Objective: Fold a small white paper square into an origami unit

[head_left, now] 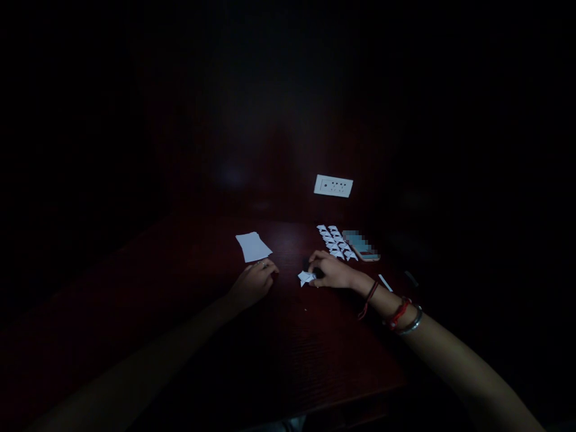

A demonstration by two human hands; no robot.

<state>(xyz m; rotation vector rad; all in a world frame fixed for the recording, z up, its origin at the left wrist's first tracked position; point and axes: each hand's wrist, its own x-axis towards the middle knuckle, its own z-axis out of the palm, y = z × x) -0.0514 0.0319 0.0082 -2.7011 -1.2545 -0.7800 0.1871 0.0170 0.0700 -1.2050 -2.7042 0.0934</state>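
Note:
My right hand [332,271] pinches the right side of a small white folded-paper piece [306,277] on the dark red table. Part of that piece is hidden behind the fingers. My left hand [257,281] rests on the table just below a stack of white paper sheets [252,247], its fingers loosely bent with nothing held in them. Beyond my right hand, several similar folded-paper pieces [333,241] lie in two rows.
A phone [366,252] lies to the right of the folded rows. Nearer me is a thin white strip [385,282], with a small dark object [411,278] beside it. A white socket panel [333,186] is on the back wall. The table [310,348] ends at a front edge; surroundings are very dark.

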